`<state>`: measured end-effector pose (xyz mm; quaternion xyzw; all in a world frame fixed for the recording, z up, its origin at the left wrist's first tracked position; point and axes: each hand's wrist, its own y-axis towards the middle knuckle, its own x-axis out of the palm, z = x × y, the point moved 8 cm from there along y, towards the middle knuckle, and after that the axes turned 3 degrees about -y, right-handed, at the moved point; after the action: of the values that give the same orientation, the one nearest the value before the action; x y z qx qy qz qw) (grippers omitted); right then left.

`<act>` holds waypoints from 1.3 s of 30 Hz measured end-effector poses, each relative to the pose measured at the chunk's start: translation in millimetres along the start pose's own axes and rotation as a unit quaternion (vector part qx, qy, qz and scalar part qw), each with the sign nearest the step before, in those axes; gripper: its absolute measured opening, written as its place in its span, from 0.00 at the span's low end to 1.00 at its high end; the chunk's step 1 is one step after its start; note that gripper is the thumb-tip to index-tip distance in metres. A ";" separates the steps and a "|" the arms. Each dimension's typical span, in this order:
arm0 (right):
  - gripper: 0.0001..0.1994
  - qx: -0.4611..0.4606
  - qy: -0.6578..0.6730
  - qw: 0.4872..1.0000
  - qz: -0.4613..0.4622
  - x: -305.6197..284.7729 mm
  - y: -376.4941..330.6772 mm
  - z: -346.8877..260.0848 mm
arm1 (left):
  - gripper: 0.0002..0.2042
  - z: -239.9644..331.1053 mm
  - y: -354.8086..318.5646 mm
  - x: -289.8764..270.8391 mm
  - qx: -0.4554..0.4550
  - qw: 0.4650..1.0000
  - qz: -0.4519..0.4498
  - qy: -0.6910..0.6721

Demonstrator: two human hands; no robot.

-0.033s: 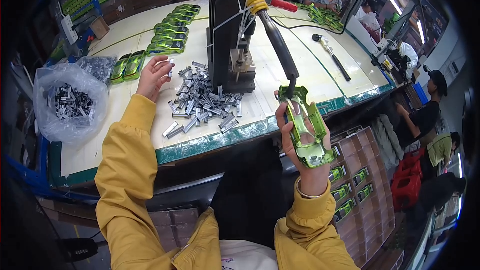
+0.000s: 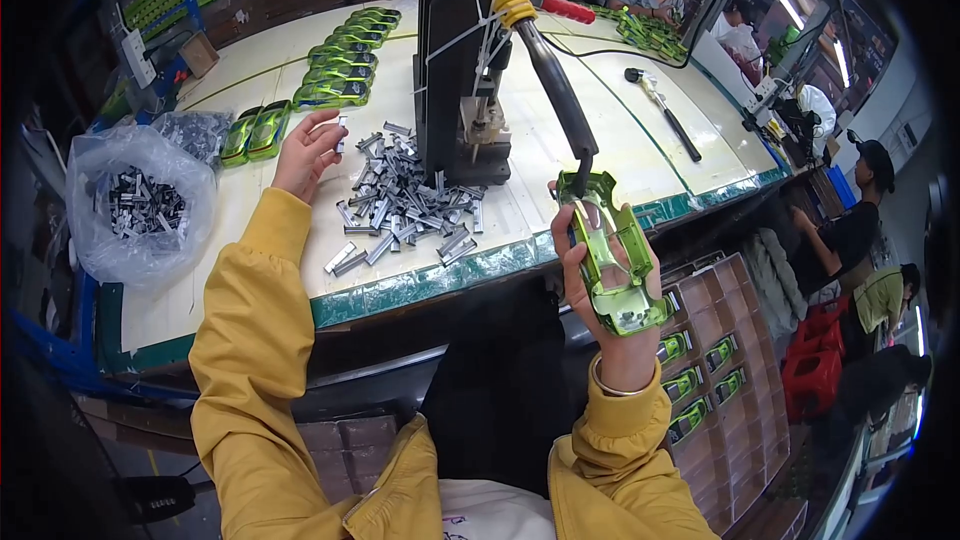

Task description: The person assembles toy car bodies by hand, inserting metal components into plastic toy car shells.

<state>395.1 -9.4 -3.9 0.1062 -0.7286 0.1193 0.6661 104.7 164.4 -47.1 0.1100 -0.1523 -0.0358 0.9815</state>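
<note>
Right hand (image 2: 612, 285): gripping a shiny green toy-car body shell (image 2: 612, 252), fingers wrapped round its lower half, hollow underside facing up; holding it near, off the right front edge of the table, just below the press handle's tip.

Left hand (image 2: 308, 152): reaching over the table, pinching one small grey metal clip (image 2: 342, 134) between thumb and fingertips, other fingers loosely curled; hovering at the left far edge of the clip pile.

Clip pile (image 2: 405, 202): lying loose on the table, spreading from the press base toward the near edge, a few strays sitting just beside the green edge strip.

Hand press (image 2: 462, 90): standing upright, black, at the middle of the table, touching the far side of the pile; long black handle (image 2: 555, 90) with yellow-taped top slanting down to the right.

Table (image 2: 600, 155): pale top, green strip running along the near edge.

Plastic bag (image 2: 135, 202): sitting at the near left, clear, holding more grey clips.

Finished green shells (image 2: 340, 60): lying in a row at the far left, two more just left of the left hand.

Hammer (image 2: 665, 115): lying far right on the table, well apart from both hands.

Trays (image 2: 715, 360): sitting below the table at right, compartments holding green shells.

Other people: working at far and right, partly hidden.
</note>
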 end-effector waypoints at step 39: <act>0.21 0.004 -0.018 1.000 -0.011 1.2 0.5 0.5 | 0.06 2.8 0.6 6.0 -0.002 0.991 -0.077 -0.107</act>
<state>394.4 -9.2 -2.8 0.1189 -0.7388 0.1124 0.6538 109.6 163.9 -42.6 0.1151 -0.2479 -0.1228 0.9541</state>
